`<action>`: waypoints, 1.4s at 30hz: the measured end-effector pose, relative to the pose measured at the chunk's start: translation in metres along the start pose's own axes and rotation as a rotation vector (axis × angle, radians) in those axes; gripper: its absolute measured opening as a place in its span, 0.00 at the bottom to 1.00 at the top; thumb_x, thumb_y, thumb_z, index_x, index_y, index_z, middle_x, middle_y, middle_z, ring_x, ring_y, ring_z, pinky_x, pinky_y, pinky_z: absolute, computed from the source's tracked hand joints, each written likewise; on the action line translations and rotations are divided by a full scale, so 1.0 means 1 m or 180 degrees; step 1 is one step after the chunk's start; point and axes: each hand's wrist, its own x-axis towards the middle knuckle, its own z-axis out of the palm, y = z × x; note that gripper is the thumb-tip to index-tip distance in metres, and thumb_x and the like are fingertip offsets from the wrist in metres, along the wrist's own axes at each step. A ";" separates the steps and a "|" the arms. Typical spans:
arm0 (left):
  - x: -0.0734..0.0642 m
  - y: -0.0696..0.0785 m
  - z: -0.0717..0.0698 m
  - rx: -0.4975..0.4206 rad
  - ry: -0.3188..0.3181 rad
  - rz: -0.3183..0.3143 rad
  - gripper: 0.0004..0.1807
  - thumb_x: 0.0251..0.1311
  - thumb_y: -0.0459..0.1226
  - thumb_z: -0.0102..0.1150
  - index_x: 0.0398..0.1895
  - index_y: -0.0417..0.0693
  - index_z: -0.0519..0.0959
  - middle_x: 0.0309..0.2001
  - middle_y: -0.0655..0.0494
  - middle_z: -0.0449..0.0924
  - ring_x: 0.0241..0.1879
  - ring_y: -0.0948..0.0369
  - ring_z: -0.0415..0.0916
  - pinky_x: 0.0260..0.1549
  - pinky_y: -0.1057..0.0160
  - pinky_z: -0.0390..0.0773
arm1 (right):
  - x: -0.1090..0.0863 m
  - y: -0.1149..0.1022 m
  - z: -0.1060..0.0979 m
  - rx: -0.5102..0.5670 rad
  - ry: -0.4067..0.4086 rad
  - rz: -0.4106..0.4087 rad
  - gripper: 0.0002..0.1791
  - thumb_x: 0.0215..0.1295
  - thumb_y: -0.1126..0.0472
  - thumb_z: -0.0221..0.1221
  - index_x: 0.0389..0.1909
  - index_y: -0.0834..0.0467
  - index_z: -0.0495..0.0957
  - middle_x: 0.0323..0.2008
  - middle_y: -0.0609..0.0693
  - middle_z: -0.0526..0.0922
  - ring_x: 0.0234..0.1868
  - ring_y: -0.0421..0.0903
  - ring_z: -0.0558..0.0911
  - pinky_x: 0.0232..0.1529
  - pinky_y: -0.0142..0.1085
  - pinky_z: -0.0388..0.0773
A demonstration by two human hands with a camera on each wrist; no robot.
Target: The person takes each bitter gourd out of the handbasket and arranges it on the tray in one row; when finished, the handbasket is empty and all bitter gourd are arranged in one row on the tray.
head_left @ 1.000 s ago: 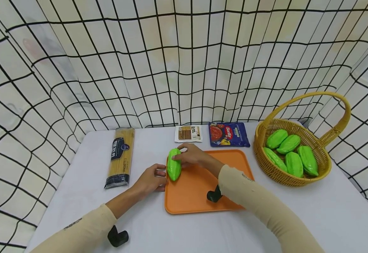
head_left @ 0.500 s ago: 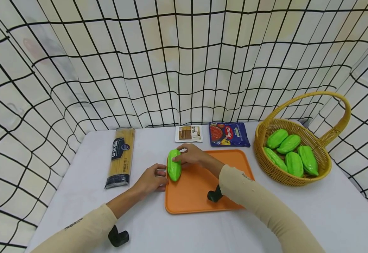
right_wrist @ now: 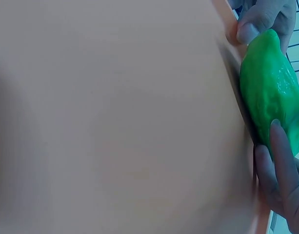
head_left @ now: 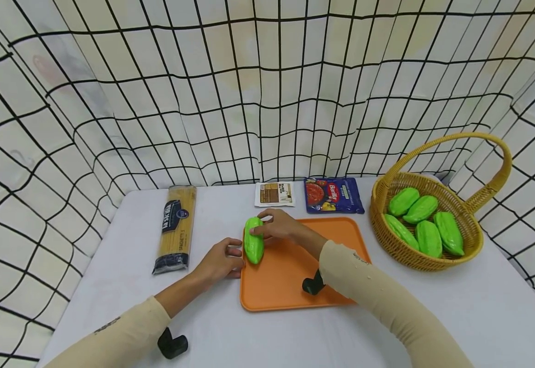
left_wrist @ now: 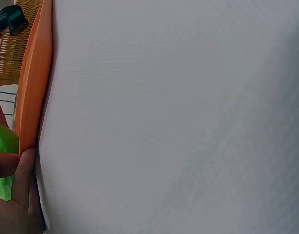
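In the head view, a bright green ridged fruit (head_left: pixel 253 245) lies along the left edge of an orange tray (head_left: pixel 286 281). My right hand (head_left: pixel 277 225) grips its far end; the right wrist view shows the fingers against the side of the fruit (right_wrist: pixel 269 83). At the tray's left rim, my left hand (head_left: pixel 221 259) pinches the edge between thumb and fingers, close beside the fruit. The left wrist view has these fingers at the tray wall (left_wrist: pixel 34 83), with a piece of the green fruit (left_wrist: pixel 4 187) behind them.
A wicker basket (head_left: pixel 380 230) with several green fruits stands on the right. A spaghetti pack (head_left: pixel 175 230) lies left of the tray. Behind the tray are a small brown-and-white packet (head_left: pixel 274 194) and a blue Barilla packet (head_left: pixel 334 196). Black netting (head_left: pixel 276 107) rises around the white table.
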 end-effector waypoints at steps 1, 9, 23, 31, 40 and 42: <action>0.000 0.000 0.000 0.0000 0.0002 0.0001 0.32 0.59 0.28 0.61 0.68 0.39 0.66 0.55 0.41 0.72 0.44 0.55 0.80 0.38 0.60 0.89 | 0.000 0.000 0.000 -0.0007 -0.0007 0.0004 0.37 0.61 0.50 0.68 0.68 0.59 0.67 0.57 0.60 0.80 0.48 0.48 0.85 0.48 0.38 0.88; -0.002 0.001 0.000 0.0034 -0.0008 0.0011 0.32 0.59 0.29 0.61 0.68 0.39 0.66 0.54 0.42 0.72 0.44 0.56 0.81 0.38 0.60 0.89 | -0.001 0.002 -0.003 0.0035 -0.0023 0.0017 0.38 0.61 0.51 0.69 0.68 0.60 0.67 0.60 0.62 0.78 0.50 0.51 0.84 0.46 0.40 0.88; 0.001 -0.001 0.000 0.0054 0.0038 -0.0004 0.32 0.59 0.28 0.60 0.68 0.40 0.67 0.54 0.42 0.72 0.44 0.56 0.81 0.38 0.62 0.89 | -0.013 0.004 -0.021 -0.0207 0.0093 -0.0100 0.37 0.62 0.52 0.68 0.69 0.59 0.67 0.55 0.60 0.80 0.42 0.50 0.85 0.39 0.40 0.89; 0.001 -0.001 0.001 0.0055 0.0044 0.0008 0.32 0.59 0.28 0.60 0.68 0.40 0.67 0.53 0.42 0.73 0.43 0.56 0.81 0.38 0.61 0.89 | -0.031 0.010 -0.041 -0.0462 0.0055 -0.0311 0.35 0.62 0.50 0.68 0.67 0.59 0.71 0.54 0.58 0.80 0.45 0.50 0.83 0.39 0.39 0.88; 0.001 0.000 0.001 0.0039 0.0030 0.0018 0.32 0.59 0.28 0.60 0.69 0.40 0.67 0.53 0.43 0.72 0.43 0.56 0.81 0.38 0.62 0.89 | -0.069 0.019 -0.072 -0.0563 -0.0016 -0.0417 0.33 0.63 0.50 0.68 0.64 0.60 0.72 0.54 0.57 0.81 0.48 0.57 0.84 0.43 0.42 0.88; 0.000 0.000 0.000 0.0045 0.0023 0.0027 0.32 0.59 0.28 0.60 0.69 0.39 0.67 0.54 0.42 0.72 0.43 0.56 0.81 0.38 0.61 0.89 | -0.079 0.020 -0.079 -0.0573 -0.0035 -0.0445 0.33 0.63 0.50 0.67 0.64 0.61 0.72 0.54 0.58 0.81 0.48 0.58 0.84 0.43 0.44 0.88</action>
